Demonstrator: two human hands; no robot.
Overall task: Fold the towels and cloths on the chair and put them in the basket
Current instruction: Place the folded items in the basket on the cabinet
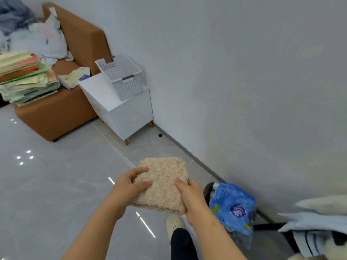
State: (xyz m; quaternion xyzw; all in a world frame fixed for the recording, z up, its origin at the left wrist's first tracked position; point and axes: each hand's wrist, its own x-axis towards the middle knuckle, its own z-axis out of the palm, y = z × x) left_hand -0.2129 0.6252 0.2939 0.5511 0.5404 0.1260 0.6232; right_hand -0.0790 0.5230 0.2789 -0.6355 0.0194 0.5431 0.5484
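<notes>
We should carry the folded beige towel [162, 186] level and lower it flat into the basket [120, 76] on the white cabinet [120, 107] ahead, since our left hand [127, 186] and right hand [191, 196] hold it above the floor, fingers [140, 170] curled round its side edges.

Even, bright indoor light is glinting off the glossy floor tiles [47, 184]; wide-angle distortion is bending and softening the edges.
</notes>
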